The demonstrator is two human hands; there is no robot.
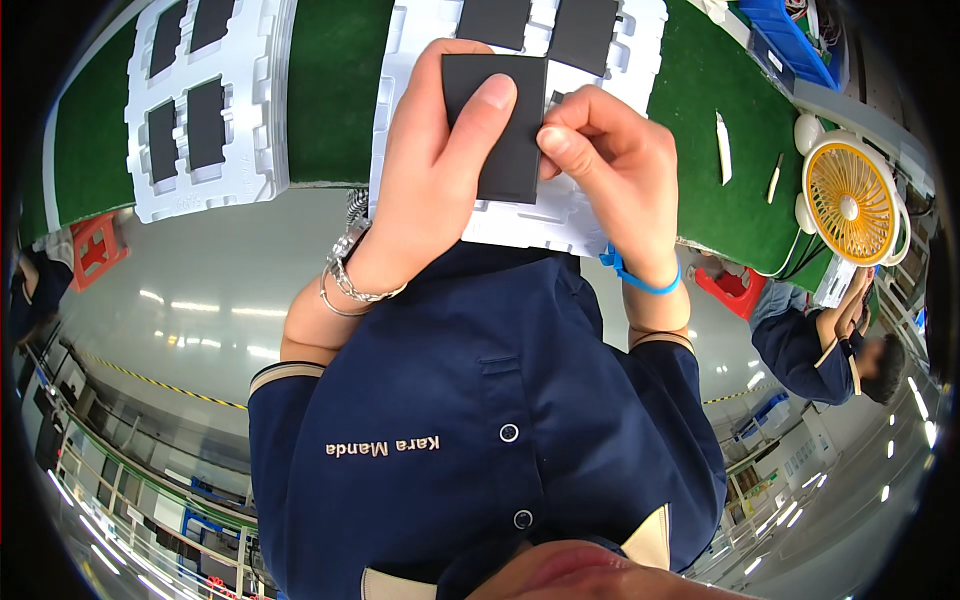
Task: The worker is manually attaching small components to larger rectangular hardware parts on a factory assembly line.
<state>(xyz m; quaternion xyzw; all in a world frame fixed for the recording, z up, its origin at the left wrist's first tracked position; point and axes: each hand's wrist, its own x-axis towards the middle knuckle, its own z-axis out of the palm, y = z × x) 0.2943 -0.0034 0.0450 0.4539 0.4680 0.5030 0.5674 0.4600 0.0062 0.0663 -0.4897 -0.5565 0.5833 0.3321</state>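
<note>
The black panel (pixel 515 165) hides fingers of the left hand (pixel 435 150); the top edge crops the white tray (pixel 540 228), upper centre.

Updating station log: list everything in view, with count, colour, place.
Flat block: 1, black, top centre
Left tray: 1+, white, upper left
Centre tray: 1+, white, beneath block
Flat pieces: 6 visible, black, four in left tray, two in centre
Work surface: 1+, green, under trays
Fan: 1, white/orange, right
Slim objects: 2, pale, right of centre tray
Bin: 1+, blue, top right
Stools: 2, red, left and right
Other people: 2, dark tops, left edge and right
Shirt: 1, navy, lower centre
Bracelet: 1+, silver, left wrist
Wristband: 1, blue, right wrist
Left hand: 1, bare, gripping block
Right hand: 1, bare, at block's right edge
</note>
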